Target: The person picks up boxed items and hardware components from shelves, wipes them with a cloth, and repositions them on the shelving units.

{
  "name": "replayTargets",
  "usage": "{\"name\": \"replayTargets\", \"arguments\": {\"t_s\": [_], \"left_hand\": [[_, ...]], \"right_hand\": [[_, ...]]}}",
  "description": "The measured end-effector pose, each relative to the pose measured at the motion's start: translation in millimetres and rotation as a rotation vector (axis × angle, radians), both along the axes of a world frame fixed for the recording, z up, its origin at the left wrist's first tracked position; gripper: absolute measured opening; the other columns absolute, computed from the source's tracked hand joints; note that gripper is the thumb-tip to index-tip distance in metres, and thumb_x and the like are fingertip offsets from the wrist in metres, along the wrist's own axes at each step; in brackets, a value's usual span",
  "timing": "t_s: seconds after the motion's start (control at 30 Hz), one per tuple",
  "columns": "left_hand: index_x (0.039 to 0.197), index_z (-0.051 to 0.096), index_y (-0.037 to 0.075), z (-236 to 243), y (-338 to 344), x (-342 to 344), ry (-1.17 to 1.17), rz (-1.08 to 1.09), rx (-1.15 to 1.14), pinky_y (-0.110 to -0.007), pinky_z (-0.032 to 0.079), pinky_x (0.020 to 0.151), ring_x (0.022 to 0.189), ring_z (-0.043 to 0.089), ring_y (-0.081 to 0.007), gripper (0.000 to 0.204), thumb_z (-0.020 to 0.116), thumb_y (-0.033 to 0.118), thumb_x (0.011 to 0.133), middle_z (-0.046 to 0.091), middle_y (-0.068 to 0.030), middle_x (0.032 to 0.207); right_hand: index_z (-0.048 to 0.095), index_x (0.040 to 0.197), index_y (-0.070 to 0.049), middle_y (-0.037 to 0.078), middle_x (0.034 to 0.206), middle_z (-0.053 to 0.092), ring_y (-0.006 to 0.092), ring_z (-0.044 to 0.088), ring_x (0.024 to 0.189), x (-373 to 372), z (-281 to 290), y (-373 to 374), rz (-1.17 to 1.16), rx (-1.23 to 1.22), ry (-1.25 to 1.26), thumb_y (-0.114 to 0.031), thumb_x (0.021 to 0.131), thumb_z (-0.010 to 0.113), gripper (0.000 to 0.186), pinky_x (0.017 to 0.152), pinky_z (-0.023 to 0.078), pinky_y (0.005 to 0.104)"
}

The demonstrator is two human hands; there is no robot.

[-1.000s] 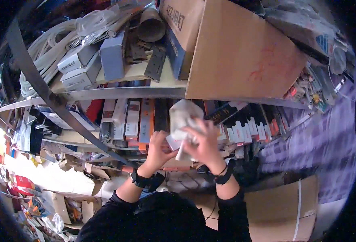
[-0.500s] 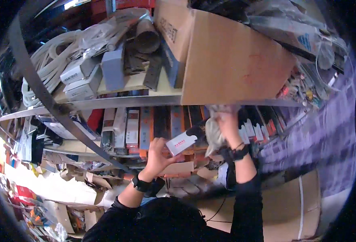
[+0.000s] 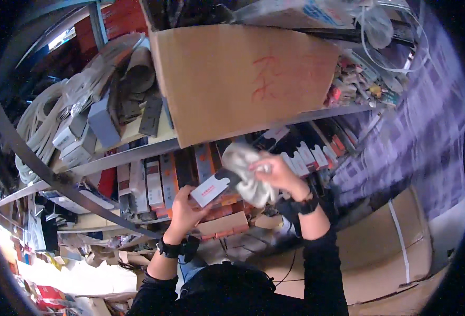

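My left hand is closed around the near end of a slim carton, with a white end face and a black body, its thumb along the lower edge. The carton tilts up to the right in front of the shelf. My right hand grips a crumpled off-white rag, slightly blurred by motion. The rag lies over or just beside the carton's far end and hides it; whether they touch I cannot tell.
Similar slim cartons stand in a row on the shelf behind my hands. Above, a large cardboard box overhangs the metal shelf edge. Coiled pale tubing lies at the left, a purple checked curtain hangs right, and a flat carton leans below.
The rag in my right hand has come left and nearer, toward the white end of the carton. My left hand still holds the carton. The whole view has shifted to the right.
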State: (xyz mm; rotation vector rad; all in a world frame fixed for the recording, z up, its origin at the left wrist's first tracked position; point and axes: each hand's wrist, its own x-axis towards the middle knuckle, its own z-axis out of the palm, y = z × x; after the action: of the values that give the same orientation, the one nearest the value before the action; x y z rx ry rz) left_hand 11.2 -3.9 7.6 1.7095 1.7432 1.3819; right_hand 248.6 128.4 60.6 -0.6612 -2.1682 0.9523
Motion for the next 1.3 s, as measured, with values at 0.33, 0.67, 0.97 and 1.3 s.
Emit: {"name": "replayTargets", "arguments": {"t_s": [0.33, 0.67, 0.97, 1.3], "left_hand": [[0.107, 0.051, -0.001, 18, 9, 2, 0.028, -0.124, 0.155, -0.025, 0.045, 0.057, 0.063, 0.056, -0.0161, 0.041, 0.063, 0.017, 0.071, 0.058, -0.0081, 0.077], [0.102, 0.055, -0.003, -1, -7, -16, -0.83, -0.129, -0.249, -0.017, 0.028, 0.038, 0.045, 0.042, -0.0041, 0.033, 0.049, 0.023, 0.083, 0.054, -0.0008, 0.063], [0.073, 0.053, 0.002, -1, -5, -17, -0.753, -0.045, -0.282, -0.021, 0.035, 0.038, 0.043, 0.046, -0.009, 0.031, 0.047, 0.03, 0.083, 0.053, -0.0037, 0.059], [0.073, 0.056, 0.0, -3, -12, -21, -0.654, -0.01, -0.26, -0.021, 0.031, 0.037, 0.041, 0.045, -0.0087, 0.033, 0.049, 0.031, 0.081, 0.053, -0.0037, 0.055]], "right_hand": [[0.045, 0.111, -0.003, 0.007, 0.104, 0.052, 0.0178, 0.05, 0.096, 41, -20, -49, -0.309, -0.744, 1.061, -0.019, 0.073, 0.049, 0.042, 0.082, 0.041, 0.031], [0.044, 0.112, -0.006, 0.006, 0.11, 0.047, 0.0193, 0.046, 0.101, 62, -1, -7, -0.623, -0.266, 1.22, -0.009, 0.073, 0.051, 0.039, 0.084, 0.039, 0.0355], [0.056, 0.103, -0.01, 0.019, 0.116, 0.039, 0.0386, 0.042, 0.101, 60, -57, 39, -0.656, 0.246, -0.243, -0.021, 0.057, 0.07, 0.049, 0.084, 0.038, 0.0395], [0.058, 0.095, -0.009, 0.01, 0.1, 0.053, 0.0255, 0.049, 0.096, -24, 23, -15, -0.186, 0.542, 0.252, -0.009, 0.054, 0.069, 0.043, 0.082, 0.04, 0.0336]]}}
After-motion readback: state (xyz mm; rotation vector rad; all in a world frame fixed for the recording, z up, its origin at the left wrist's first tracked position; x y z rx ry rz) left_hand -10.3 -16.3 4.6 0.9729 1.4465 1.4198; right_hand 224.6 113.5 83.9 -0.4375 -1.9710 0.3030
